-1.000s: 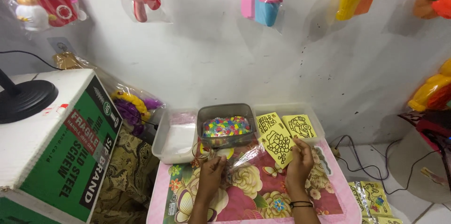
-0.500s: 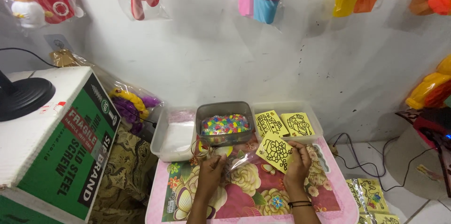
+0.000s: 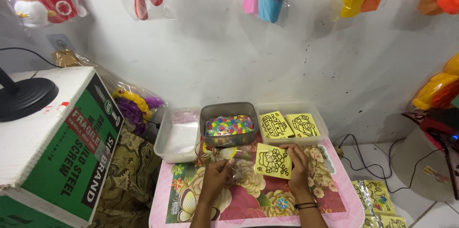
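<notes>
Right hand pinching a yellow picture card by its right edge, held just above the floral table mat. Left hand closed around a clear plastic sleeve just beside the card. Advisable: sleeve mouth kept spread, card fed in flat, corners first. Directly behind: metal tray of coloured beads, near enough to be knocked. To its right, plastic tray with two more cards; to its left, white container. Green carton well apart.
</notes>
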